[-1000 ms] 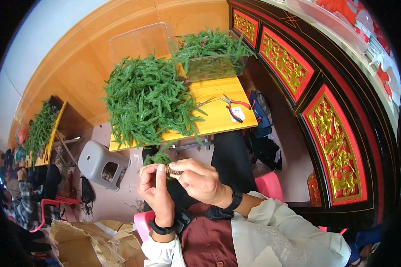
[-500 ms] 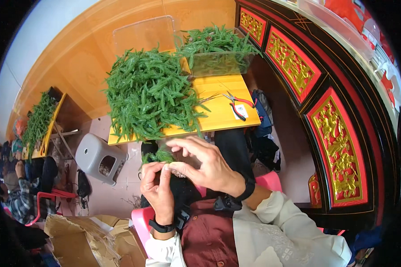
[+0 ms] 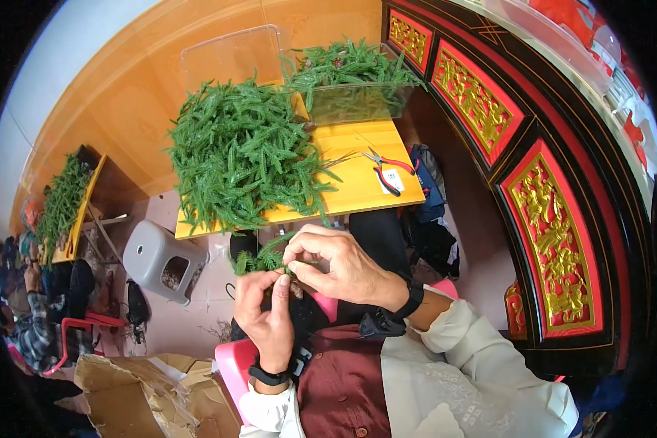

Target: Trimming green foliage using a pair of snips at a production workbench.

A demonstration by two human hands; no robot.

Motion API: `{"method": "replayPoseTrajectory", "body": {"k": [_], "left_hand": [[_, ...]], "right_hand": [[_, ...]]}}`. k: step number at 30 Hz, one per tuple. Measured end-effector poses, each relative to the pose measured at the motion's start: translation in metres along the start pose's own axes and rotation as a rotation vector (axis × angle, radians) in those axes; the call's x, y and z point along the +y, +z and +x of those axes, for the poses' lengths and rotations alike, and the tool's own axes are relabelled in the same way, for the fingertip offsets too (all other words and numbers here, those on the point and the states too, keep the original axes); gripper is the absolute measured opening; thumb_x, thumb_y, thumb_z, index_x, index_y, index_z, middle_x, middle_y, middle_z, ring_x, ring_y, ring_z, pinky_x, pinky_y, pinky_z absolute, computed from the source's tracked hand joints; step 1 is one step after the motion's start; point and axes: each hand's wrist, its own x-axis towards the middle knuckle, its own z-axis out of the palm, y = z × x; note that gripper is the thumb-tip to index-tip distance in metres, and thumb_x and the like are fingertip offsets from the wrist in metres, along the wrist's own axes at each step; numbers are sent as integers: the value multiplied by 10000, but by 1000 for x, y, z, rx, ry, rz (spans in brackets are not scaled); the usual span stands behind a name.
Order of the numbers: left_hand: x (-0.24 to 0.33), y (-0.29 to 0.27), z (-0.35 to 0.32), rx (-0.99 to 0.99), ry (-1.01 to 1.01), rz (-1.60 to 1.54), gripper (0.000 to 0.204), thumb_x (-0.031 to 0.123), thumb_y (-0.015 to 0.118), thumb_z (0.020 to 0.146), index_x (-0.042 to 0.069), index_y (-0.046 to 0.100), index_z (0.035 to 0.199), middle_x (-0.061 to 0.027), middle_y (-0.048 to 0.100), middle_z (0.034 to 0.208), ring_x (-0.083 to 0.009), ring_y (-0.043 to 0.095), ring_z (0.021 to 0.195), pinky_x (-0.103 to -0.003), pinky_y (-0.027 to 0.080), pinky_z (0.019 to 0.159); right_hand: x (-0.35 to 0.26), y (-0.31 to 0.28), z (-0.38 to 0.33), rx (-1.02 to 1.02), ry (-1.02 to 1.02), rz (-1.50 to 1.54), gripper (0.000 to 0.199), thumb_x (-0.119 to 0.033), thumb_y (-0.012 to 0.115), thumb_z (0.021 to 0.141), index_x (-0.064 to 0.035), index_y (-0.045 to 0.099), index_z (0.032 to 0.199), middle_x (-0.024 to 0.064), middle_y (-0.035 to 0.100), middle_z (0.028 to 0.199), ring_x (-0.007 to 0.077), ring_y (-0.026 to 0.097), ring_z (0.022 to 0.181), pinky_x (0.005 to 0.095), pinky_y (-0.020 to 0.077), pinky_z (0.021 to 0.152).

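Two bare hands meet over the lap, one black band on each wrist. The left hand (image 3: 266,310) pinches one green sprig (image 3: 258,263) at its stem end between thumb and forefinger; the right hand (image 3: 343,269) has its thumb and fingertips closed on the same spot. Just below is one brown lump (image 3: 296,290), mostly hidden, probably a pine cone. At lower left lies one torn cardboard box (image 3: 117,409), with one grey stool (image 3: 150,252) beyond. Ahead, one yellow table (image 3: 358,188) bears one pair of red-handled pliers (image 3: 379,175), one white card (image 3: 396,178), one large heap of sprigs (image 3: 244,157) and one clear bin (image 3: 350,108) filled with more. Three gilded panels (image 3: 551,241) line the right side.
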Motion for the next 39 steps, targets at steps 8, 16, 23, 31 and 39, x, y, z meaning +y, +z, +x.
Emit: {"method": "replayPoseTrajectory", "body": {"k": [8,16,23,31,39], "left_hand": [[-16,-14,7,-218,-565,-733,76,-35,672,789,-12,638,853,-16,545,887,-105,521,831,-228,414,764],[-32,-32,12,-394,-619,-768,80,19,693,776,-4,658,845,-8,558,896,-101,526,833,-222,411,764],[-45,-38,14,-660,-713,-916,101,32,705,763,-1,681,855,0,578,893,-108,544,847,-230,420,766],[-32,-15,7,-433,-456,-499,65,-38,692,768,-19,655,818,-2,551,847,-99,522,788,-215,408,729],[-32,-21,8,-423,-653,-793,34,6,663,795,-4,652,825,1,549,839,-101,518,803,-231,393,756]], "right_hand": [[-14,-14,19,-360,30,-173,118,-114,640,821,1,625,836,103,578,734,192,575,602,322,445,548],[-9,-6,35,-420,-271,-127,117,-119,668,795,-13,637,833,89,606,766,243,603,730,360,468,651],[-8,1,36,-574,-529,-20,82,-92,651,725,-14,627,739,114,612,744,306,599,755,402,469,692],[1,0,23,-430,-87,-324,99,-77,640,780,8,615,825,138,599,739,324,604,713,414,473,643],[6,-18,33,-465,-473,-148,298,-84,648,789,-65,616,1085,90,575,892,266,588,818,370,457,678]]}}
